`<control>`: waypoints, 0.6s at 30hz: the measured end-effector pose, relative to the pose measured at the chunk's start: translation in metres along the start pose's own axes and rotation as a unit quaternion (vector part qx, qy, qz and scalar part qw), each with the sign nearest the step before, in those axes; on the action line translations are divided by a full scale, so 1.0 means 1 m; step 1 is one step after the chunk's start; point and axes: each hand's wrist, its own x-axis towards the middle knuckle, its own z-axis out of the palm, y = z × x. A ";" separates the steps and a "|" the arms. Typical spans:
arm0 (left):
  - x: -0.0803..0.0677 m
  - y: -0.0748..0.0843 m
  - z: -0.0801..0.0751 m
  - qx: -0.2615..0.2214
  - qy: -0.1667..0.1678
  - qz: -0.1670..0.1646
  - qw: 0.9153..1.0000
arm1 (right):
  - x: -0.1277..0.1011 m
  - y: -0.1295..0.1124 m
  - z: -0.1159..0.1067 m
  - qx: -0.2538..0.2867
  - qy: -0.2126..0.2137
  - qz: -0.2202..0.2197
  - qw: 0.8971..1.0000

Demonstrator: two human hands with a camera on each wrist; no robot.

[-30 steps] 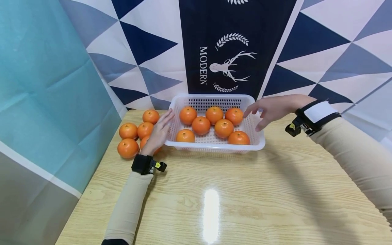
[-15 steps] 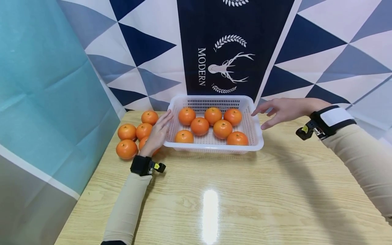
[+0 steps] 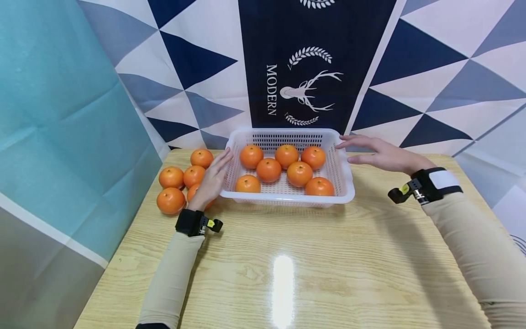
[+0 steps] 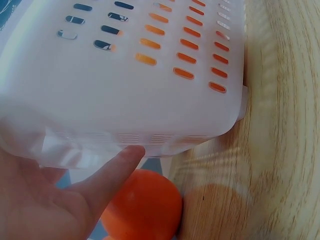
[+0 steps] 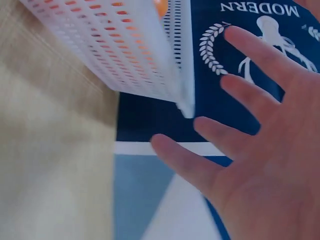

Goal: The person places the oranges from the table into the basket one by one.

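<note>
On the wooden table (image 3: pixel 312 256), the white basket (image 3: pixel 347 183) sits between both hands.

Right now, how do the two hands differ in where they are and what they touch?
The left hand lies flat against the left wall of the white basket, over the oranges on the table. The right hand is at the basket's far right corner, fingers spread, and the wrist view shows a gap between it and the basket. Both are open, holding nothing, and both wear a dark wrist strap.
</note>
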 end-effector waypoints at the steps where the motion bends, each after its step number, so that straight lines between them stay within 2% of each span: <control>1: 0.000 -0.002 0.000 0.001 0.000 0.000 1.000 | -0.001 0.004 0.003 0.014 0.007 0.003 1.000; 9: 0.001 -0.008 0.002 0.000 0.003 -0.002 1.000 | -0.006 0.024 0.030 0.095 0.032 -0.003 0.995; 10: -0.003 -0.001 0.000 -0.001 0.000 0.000 1.000 | -0.007 0.025 0.032 0.102 0.036 -0.005 0.994; 13: -0.004 0.005 0.000 0.001 -0.003 -0.003 1.000 | -0.007 0.030 0.038 0.125 0.047 -0.012 0.991; 18: -0.003 0.006 0.000 -0.009 -0.002 -0.011 1.000 | -0.008 0.037 0.046 0.159 0.057 -0.010 0.986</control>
